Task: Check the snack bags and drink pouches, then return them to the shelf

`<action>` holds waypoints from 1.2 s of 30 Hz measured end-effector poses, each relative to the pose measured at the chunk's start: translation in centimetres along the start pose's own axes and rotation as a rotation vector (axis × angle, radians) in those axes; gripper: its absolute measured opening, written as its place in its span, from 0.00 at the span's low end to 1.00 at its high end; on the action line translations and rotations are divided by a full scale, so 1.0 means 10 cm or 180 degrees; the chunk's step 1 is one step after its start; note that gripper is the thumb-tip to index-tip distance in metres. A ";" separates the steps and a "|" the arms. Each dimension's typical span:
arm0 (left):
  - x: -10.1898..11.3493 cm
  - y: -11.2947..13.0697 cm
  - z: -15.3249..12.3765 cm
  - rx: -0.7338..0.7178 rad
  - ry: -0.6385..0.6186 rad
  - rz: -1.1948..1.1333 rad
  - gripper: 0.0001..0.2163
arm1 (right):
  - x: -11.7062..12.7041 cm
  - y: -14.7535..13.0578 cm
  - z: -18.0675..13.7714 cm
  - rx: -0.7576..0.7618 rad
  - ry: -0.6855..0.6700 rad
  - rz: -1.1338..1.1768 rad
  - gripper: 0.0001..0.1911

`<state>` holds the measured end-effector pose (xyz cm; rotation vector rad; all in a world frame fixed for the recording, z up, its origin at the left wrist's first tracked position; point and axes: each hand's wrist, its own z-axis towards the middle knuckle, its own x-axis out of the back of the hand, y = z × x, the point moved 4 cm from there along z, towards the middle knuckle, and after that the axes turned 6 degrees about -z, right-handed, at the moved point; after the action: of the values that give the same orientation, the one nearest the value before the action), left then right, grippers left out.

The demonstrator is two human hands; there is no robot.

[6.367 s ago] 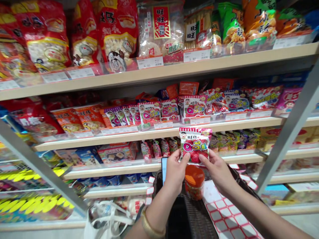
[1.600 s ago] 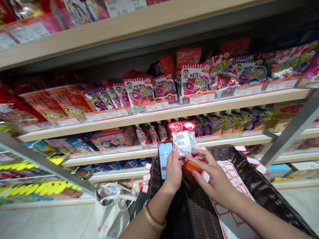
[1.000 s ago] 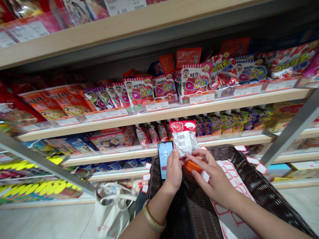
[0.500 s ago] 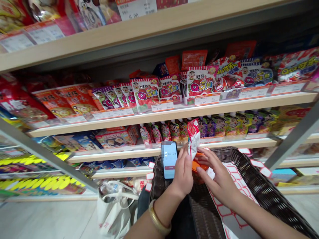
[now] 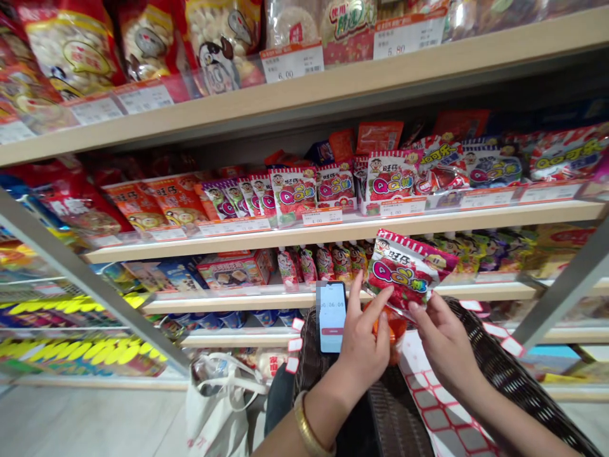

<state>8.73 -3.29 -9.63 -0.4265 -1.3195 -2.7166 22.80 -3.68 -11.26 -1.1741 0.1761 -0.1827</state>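
Observation:
A bag of gummy candy (image 5: 404, 270), red and white with "QQ" lettering, is tilted with its front towards me. My right hand (image 5: 445, 336) is closed on its lower right corner, thumb on the front. My left hand (image 5: 366, 339), with a gold bangle (image 5: 309, 425) at the wrist, is at the bag's lower left edge. Its fingers are spread, and one fingertip touches the bag's front. Below the bag, an orange package (image 5: 390, 327) shows partly behind my left hand. A phone (image 5: 332, 317) with a running timer stands just left of that hand.
A dark wicker basket (image 5: 523, 381) with a white, red-lined lining (image 5: 440, 406) lies under my hands. In front is a shelf (image 5: 238, 242) of candy bags, with drink pouches (image 5: 323, 261) below. A white tote bag (image 5: 216, 400) sits on the floor at left.
The gummy candy bag has turned from edge-on to front-facing and moved right. My right hand has taken hold of its corner, and my left fingers have spread. The view has shifted slightly up.

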 end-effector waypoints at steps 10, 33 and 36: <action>0.61 0.40 0.59 -0.1001 0.0391 0.0541 0.14 | -0.11 -0.68 0.73 0.0561 -0.0074 -0.0869 0.17; 1.41 0.20 1.51 -0.0632 0.0313 0.3467 0.18 | -1.47 -1.20 1.74 0.1326 -0.0753 -0.3864 0.20; 1.37 0.20 1.49 -0.0646 0.0366 0.3634 0.19 | -1.49 -1.20 1.70 0.1397 -0.0829 -0.3940 0.18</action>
<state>-0.85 7.61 4.61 -0.7303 -0.4728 -1.8334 11.66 10.57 6.90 -0.7145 -0.8157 -1.0850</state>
